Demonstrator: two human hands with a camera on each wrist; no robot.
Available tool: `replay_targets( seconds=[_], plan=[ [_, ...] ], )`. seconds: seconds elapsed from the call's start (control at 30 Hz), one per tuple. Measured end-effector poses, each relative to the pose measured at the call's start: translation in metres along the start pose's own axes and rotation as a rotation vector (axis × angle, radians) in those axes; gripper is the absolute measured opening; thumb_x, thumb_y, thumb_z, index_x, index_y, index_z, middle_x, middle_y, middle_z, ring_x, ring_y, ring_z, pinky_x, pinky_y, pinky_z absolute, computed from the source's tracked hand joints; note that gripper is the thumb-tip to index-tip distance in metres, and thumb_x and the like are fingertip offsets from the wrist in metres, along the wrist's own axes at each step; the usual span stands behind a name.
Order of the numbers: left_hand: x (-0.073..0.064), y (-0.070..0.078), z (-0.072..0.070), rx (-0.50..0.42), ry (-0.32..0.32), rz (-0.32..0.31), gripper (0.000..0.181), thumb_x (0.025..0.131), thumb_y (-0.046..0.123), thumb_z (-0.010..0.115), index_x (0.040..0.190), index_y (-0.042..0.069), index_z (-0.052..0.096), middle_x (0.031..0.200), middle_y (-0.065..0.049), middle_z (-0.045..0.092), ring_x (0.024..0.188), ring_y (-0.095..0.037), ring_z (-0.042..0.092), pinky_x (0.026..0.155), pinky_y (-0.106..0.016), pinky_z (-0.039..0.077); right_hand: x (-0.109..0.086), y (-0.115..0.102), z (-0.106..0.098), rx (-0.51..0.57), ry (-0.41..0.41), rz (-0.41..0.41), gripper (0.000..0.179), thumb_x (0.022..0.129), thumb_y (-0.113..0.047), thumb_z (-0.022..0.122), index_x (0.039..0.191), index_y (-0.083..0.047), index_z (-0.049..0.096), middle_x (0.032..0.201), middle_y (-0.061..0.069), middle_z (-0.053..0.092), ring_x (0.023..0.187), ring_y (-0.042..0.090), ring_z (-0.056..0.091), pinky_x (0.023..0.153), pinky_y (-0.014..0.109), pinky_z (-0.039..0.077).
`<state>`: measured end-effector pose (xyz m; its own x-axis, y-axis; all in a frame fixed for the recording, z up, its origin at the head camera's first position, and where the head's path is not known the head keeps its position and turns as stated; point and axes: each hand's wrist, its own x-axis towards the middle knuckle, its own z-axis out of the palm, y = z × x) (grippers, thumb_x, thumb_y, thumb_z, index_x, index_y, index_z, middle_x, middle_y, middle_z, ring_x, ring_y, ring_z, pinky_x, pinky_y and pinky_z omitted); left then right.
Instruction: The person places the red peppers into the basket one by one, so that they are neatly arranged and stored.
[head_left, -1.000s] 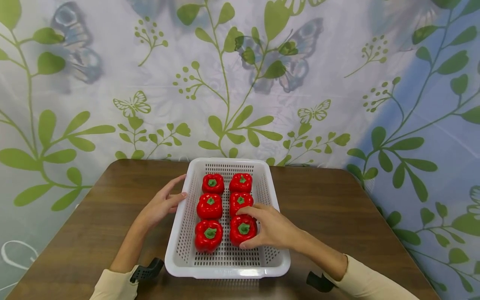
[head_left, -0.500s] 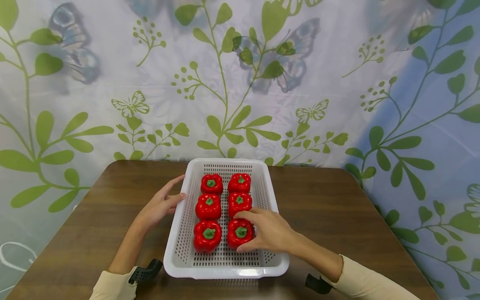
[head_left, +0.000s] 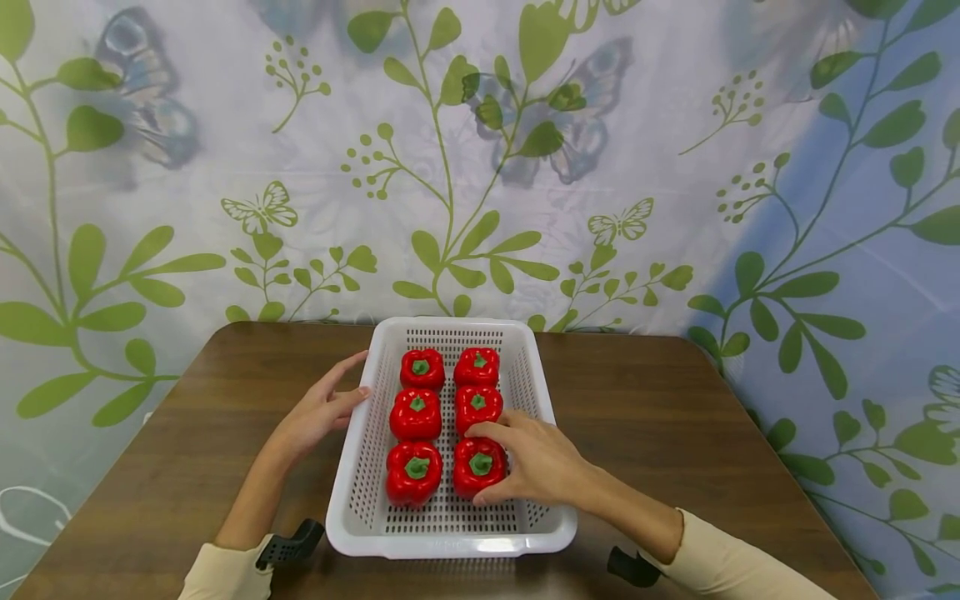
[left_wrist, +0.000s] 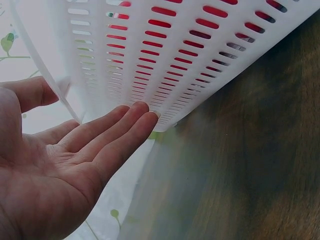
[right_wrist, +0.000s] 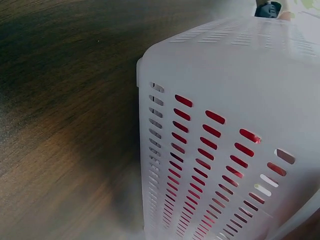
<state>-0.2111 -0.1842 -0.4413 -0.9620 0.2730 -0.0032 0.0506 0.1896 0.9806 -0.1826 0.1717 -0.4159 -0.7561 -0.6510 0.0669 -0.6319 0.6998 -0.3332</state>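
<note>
A white perforated plastic basket holds several glossy red bell peppers with green stems, standing in two columns. In the head view, my right hand is inside the basket and grips the front right bell pepper, thumb on its near side and fingers on its far side. Behind that one sits the middle right pepper. My left hand is at the basket's left side, its thumb at the rim. In the left wrist view, its fingers reach out nearly straight along the outer wall. The right wrist view does not show the right hand.
The basket stands on a dark brown wooden table. A patterned cloth with leaves and butterflies hangs behind it and along the right. Dark bands sit near both sleeves.
The whole head view has shifted slightly left. My right hand stays at the front right pepper and my left hand at the basket's side, with the peppers in the same arrangement.
</note>
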Motion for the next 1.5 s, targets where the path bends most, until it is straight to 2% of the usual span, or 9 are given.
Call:
replay_targets(
  seconds=[0.33, 0.6, 0.83, 1.03, 1.2, 1.4, 1.5],
  plan=[
    [0.001, 0.001, -0.002, -0.006, -0.008, 0.005, 0.068, 0.104, 0.031, 0.057, 0.162, 0.024, 0.022, 0.144, -0.031, 0.052, 0.117, -0.043, 0.067, 0.092, -0.055, 0.058, 0.001, -0.002, -0.005, 0.007, -0.013, -0.009, 0.077, 0.072, -0.064, 0.083, 0.138, -0.031, 0.059, 0.133, 0.003, 0.059, 0.114, 0.017, 0.058, 0.089, 0.042, 0.058],
    [-0.001, 0.002, -0.003, -0.009, -0.007, -0.015, 0.068, 0.103, 0.032, 0.058, 0.162, 0.026, 0.023, 0.143, -0.03, 0.052, 0.117, -0.042, 0.068, 0.091, -0.055, 0.058, 0.002, -0.004, -0.009, 0.027, -0.039, 0.007, 0.075, 0.072, -0.063, 0.083, 0.137, -0.031, 0.059, 0.133, 0.003, 0.059, 0.115, 0.017, 0.057, 0.089, 0.044, 0.058],
    [-0.003, 0.002, -0.003, -0.01, -0.003, -0.011, 0.068, 0.104, 0.031, 0.057, 0.162, 0.024, 0.022, 0.143, -0.031, 0.052, 0.116, -0.042, 0.068, 0.091, -0.055, 0.058, 0.002, -0.004, -0.016, 0.153, -0.037, 0.028, 0.063, 0.077, -0.057, 0.082, 0.129, -0.028, 0.062, 0.127, 0.001, 0.06, 0.112, 0.02, 0.057, 0.088, 0.041, 0.059],
    [-0.003, 0.003, -0.003, -0.006, -0.003, -0.003, 0.068, 0.104, 0.031, 0.057, 0.162, 0.024, 0.022, 0.144, -0.031, 0.052, 0.117, -0.042, 0.067, 0.092, -0.056, 0.057, 0.005, 0.002, -0.026, 0.225, 0.07, 0.041, 0.046, 0.084, -0.041, 0.082, 0.122, -0.02, 0.067, 0.113, 0.002, 0.065, 0.101, 0.025, 0.064, 0.078, 0.031, 0.057],
    [-0.006, 0.002, -0.002, -0.003, 0.006, -0.002, 0.068, 0.104, 0.031, 0.057, 0.162, 0.024, 0.022, 0.143, -0.031, 0.053, 0.116, -0.043, 0.067, 0.092, -0.056, 0.058, 0.007, 0.007, -0.037, 0.229, 0.214, 0.12, 0.035, 0.087, -0.022, 0.079, 0.12, -0.014, 0.07, 0.098, 0.005, 0.066, 0.084, 0.02, 0.063, 0.073, 0.029, 0.058],
    [-0.008, 0.002, 0.001, 0.004, -0.004, -0.003, 0.068, 0.104, 0.032, 0.057, 0.162, 0.025, 0.022, 0.145, -0.03, 0.051, 0.118, -0.042, 0.067, 0.094, -0.057, 0.057, 0.002, 0.024, -0.045, 0.209, 0.365, 0.172, 0.036, 0.088, -0.019, 0.078, 0.122, -0.013, 0.069, 0.096, 0.01, 0.068, 0.076, 0.016, 0.063, 0.07, 0.033, 0.06],
    [-0.009, 0.001, 0.002, 0.0, -0.007, -0.004, 0.069, 0.104, 0.032, 0.056, 0.162, 0.025, 0.021, 0.145, -0.03, 0.051, 0.118, -0.042, 0.067, 0.094, -0.056, 0.057, 0.0, 0.034, -0.046, 0.201, 0.422, 0.192, 0.036, 0.088, -0.016, 0.077, 0.123, -0.01, 0.068, 0.093, 0.008, 0.069, 0.075, 0.015, 0.063, 0.069, 0.033, 0.058]
  ],
)
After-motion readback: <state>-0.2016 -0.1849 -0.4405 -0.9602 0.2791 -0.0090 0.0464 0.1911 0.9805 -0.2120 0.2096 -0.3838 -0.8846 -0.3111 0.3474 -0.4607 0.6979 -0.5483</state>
